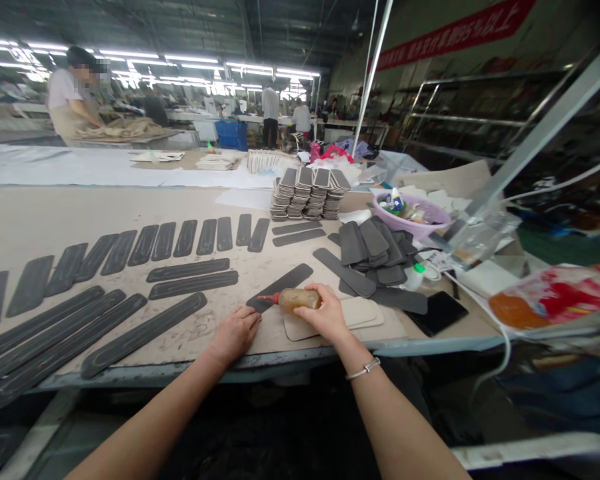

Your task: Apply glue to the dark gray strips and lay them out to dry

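My right hand (323,310) is closed around a squeeze bottle (296,300) of amber liquid, its red nozzle pointing left over a dark grey strip (283,285). At the lower left end of that strip lies my left hand (236,333), its fingers bent together with the tips on the strip's end; whether they pinch it is unclear. Beneath the bottle and right hand are pale rounded pieces (363,313). Dark strips with shiny outlines (145,333) lie spread to the left. Loose dark pieces (373,243) are heaped on the right.
Stacks of dark-topped pieces (310,193) stand behind on the table (250,193). A purple basket (420,227), a green-capped bottle (415,275), a black phone-like slab (439,313) and a slanted metal post (545,133) are at the right. A person (70,100) works at the far left.
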Tool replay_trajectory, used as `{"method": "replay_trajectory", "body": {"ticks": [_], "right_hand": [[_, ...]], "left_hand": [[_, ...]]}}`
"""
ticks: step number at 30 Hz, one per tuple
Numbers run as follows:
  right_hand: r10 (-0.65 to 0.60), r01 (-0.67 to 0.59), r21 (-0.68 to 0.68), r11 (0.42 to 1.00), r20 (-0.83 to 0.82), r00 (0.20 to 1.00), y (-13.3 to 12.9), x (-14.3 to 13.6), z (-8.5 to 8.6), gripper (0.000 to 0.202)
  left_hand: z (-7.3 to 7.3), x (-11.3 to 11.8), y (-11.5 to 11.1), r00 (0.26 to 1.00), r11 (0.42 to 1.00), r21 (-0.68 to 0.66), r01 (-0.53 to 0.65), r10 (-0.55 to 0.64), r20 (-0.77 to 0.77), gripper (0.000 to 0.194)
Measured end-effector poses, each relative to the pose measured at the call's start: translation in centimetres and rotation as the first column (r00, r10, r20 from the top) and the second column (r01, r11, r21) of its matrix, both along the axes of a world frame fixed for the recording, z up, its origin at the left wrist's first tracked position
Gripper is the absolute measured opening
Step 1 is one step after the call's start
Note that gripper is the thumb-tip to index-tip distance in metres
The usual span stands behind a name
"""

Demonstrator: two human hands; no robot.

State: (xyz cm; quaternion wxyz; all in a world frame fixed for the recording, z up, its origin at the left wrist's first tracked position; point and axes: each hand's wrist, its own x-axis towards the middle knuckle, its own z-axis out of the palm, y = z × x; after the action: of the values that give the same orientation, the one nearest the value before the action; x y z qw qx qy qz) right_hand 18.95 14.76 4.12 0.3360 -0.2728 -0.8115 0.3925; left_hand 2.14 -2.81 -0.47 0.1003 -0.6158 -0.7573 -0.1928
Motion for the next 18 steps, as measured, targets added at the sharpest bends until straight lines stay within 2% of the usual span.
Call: {"method": "replay_trajectory", "body": {"ticks": [10, 14, 18], "right_hand": [[0.073, -0.074, 0.022, 0.997, 0.035, 0.997, -1.2, -1.2, -0.7, 0.042], [0.032, -0.034, 0.050, 0.998, 0.049, 0.998, -1.1, -1.1, -0.8, 0.039], [-0.066, 0.061, 0.084, 0.995, 0.056, 0.996, 0.2, -0.8, -0.7, 0.036]], "left_hand": [[-0.3, 0.0, -0.4, 0.999, 1.000, 0.019, 0.000, 0.001, -0.040, 0.024], [-0.3, 0.0, -0.4, 0.999, 1.000, 0.027, 0.007, -0.006, -0.035, 0.023], [-0.4, 0.0, -0.4, 0.999, 0.999, 0.047, -0.008, 0.010, -0.035, 0.022]]}}
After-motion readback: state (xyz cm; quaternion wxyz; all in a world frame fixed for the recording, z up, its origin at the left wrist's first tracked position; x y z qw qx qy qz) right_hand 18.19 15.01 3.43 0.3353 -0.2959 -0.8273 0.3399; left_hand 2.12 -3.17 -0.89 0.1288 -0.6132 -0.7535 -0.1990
